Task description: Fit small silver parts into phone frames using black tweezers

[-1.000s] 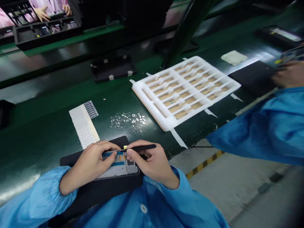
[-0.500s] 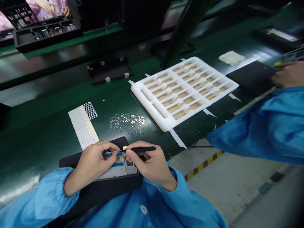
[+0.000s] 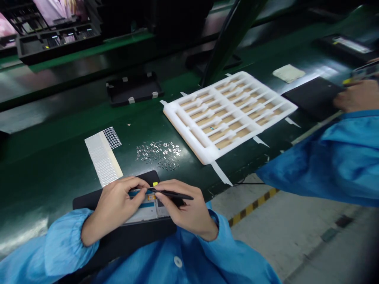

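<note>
**At the belt's edge:** an opened smartphone [image 3: 146,209] lies flat on a matte black mat [image 3: 89,203], with its white inner panel, blue band and small orange patch showing between my hands.
**Left hand [image 3: 114,207]:** curled around the smartphone's upper edge, with my thumb pressing on it.
**Right hand [image 3: 185,209]:** pinching slim black tweezers [image 3: 174,194], their tips at the smartphone's top edge, close beside my left thumb.
**Both hands:** close together, each on its own hold.
**Beyond the mat:** glinting metal slivers [image 3: 158,154] lie in a loose scatter on the glossy green belt [image 3: 59,134].
**To their left:** a white backing strip [image 3: 102,157] has a comb-like fringe of fine dark pieces.
**To their right:** a white foam tray [image 3: 183,132] has ribbed slots lined with tan strips.
**Far right:** a co-worker's hand [image 3: 355,96] and blue sleeve [image 3: 319,165].
</note>
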